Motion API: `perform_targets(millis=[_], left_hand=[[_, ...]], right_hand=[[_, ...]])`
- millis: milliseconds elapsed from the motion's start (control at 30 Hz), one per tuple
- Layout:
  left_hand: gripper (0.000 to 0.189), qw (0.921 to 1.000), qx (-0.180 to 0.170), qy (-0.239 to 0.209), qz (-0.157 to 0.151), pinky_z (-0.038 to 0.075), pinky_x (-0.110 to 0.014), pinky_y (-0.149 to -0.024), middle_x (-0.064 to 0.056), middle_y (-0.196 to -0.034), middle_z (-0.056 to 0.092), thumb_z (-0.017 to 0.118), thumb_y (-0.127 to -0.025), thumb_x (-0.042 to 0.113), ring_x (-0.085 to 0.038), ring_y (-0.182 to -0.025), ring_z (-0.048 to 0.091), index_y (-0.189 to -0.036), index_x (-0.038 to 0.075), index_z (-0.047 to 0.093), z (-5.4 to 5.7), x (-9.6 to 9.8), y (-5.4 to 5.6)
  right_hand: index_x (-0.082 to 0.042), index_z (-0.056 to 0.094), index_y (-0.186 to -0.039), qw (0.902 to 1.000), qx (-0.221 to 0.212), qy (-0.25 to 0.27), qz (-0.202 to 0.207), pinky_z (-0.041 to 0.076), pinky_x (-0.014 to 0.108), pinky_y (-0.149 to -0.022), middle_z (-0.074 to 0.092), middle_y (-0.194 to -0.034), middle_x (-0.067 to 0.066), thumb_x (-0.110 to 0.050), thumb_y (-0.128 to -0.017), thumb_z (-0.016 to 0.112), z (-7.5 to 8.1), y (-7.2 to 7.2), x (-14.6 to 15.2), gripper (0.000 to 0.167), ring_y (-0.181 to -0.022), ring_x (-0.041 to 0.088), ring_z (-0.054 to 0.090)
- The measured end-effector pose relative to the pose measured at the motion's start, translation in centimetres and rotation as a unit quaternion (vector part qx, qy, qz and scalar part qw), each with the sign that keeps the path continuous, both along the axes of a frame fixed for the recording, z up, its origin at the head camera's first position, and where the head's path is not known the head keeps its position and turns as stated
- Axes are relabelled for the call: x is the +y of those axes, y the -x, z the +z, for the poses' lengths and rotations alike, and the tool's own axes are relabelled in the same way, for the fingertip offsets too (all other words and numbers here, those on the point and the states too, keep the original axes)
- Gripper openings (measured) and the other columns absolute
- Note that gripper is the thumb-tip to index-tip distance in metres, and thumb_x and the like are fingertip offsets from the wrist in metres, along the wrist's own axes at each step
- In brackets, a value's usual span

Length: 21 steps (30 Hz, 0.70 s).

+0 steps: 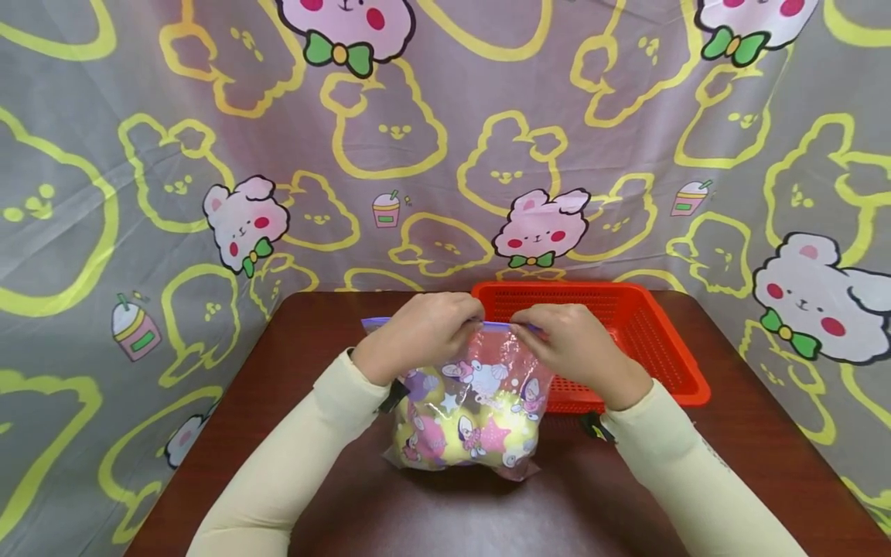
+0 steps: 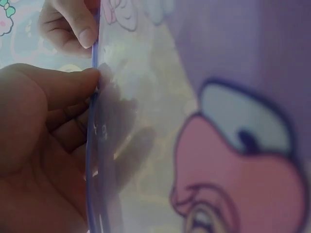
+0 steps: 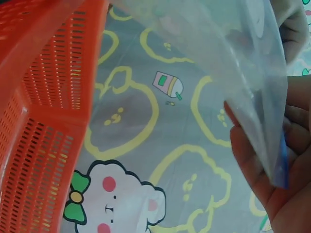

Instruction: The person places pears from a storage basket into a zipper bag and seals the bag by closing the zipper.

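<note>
A clear zip bag printed with pink and white cartoon figures stands upright on the table, with several yellow rounded things showing through its plastic. Its purple-blue zip strip runs along the top edge. My left hand pinches this strip near the middle, thumb on the near side in the left wrist view. Close by, my right hand pinches the strip toward its right end. In the right wrist view the bag's end corner lies between the right thumb and fingers. What exactly the yellow things are is hard to tell.
A red perforated plastic basket stands behind and to the right of the bag, partly hidden by the right hand. The dark brown table is enclosed by a grey cloth with cartoon prints.
</note>
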<state>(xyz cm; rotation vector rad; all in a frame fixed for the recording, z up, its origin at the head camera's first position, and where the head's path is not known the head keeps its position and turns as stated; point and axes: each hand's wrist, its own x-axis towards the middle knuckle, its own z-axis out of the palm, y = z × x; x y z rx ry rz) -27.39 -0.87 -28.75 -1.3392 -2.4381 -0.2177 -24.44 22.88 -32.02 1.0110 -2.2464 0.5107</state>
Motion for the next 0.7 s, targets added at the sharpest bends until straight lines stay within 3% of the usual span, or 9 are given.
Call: perform_targets(millis=[333, 700], left_hand=[[0.005, 0.9999, 0.008, -0.007, -0.001, 0.051, -0.023, -0.07, 0.008, -0.083, 0.06, 0.066, -0.094, 0.019, -0.006, -0.07, 0.053, -0.092, 0.015, 0.065, -0.1, 0.1, 0.1], [0.005, 0.9995, 0.008, -0.023, -0.018, 0.05, -0.022, -0.069, 0.008, -0.082, 0.059, 0.066, -0.093, 0.019, -0.006, -0.068, 0.052, -0.091, 0.015, 0.065, -0.5, 0.0, 0.2]], right_hand=[[-0.007, 0.074, -0.096, 0.9977, -0.004, -0.054, -0.04, 0.055, 0.036, -0.073, 0.071, -0.082, 0.001, -0.018, -0.084, 0.078, 0.8, -0.1, -2.1, 0.017, -0.074, 0.017, 0.067], [-0.008, 0.075, -0.095, 0.9992, -0.003, -0.027, -0.03, 0.055, 0.035, -0.075, 0.072, -0.085, 0.002, -0.013, -0.083, 0.078, 0.3, -0.1, -2.7, 0.013, -0.076, 0.017, 0.067]])
